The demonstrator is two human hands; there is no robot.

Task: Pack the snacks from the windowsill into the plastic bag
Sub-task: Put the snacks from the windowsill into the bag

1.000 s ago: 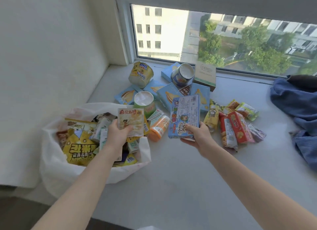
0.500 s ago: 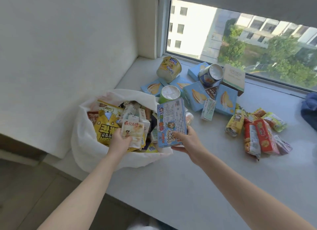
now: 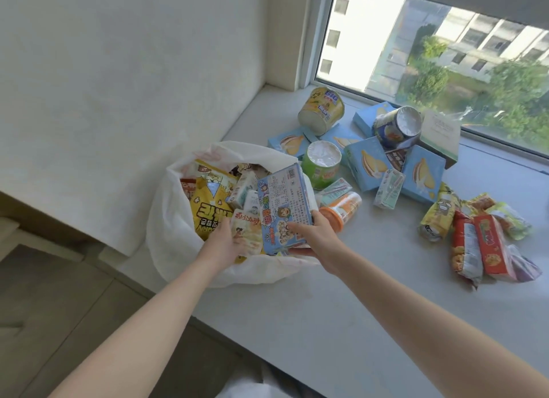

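Both hands have moved over the white plastic bag [image 3: 178, 234] on the windowsill [image 3: 356, 293]. The right hand [image 3: 315, 234] pinches a blue snack box [image 3: 282, 207] in its fingers; the left hand [image 3: 221, 243] grips a pale packet [image 3: 246, 231] above the bag's mouth.

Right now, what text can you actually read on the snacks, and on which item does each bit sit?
"BIG": on the yellow cup lying on its side by the window.
Large Korean lettering, not legible enough to quote: yellow popcorn bag in the plastic bag.
Chinese print, too blurred: blue box in the right hand, small packet in the left hand.
Everything else: too small.
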